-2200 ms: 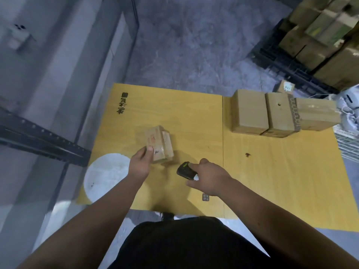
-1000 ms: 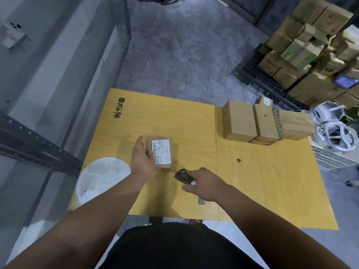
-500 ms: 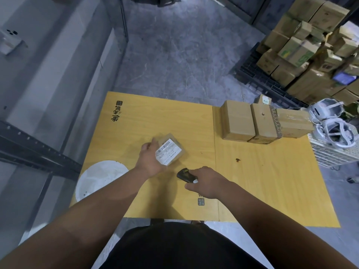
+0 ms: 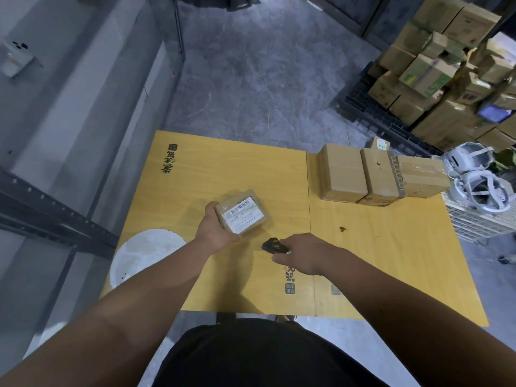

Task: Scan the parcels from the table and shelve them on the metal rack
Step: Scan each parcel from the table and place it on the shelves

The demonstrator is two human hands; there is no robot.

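Yellow wooden table [image 4: 212, 174] fills the near floor. Left hand [image 4: 213, 229] grips a small brown cardboard parcel [image 4: 242, 211], white label up, near the table's middle; right hand [image 4: 300, 254] holds a black handheld scanner [image 4: 274, 246] just right of it. Scanning is underway; next, aim at the barcode. 3 brown boxes [image 4: 379, 175] wait far right.

Left arm reaching forward over table centre, left hand [image 4: 213, 230] gripping parcel [image 4: 242, 215] from its left side, thumb lying along far edge. Right arm extending from near right, right hand [image 4: 303, 252] curling round scanner [image 4: 274, 246], pointing it left, just near of parcel.
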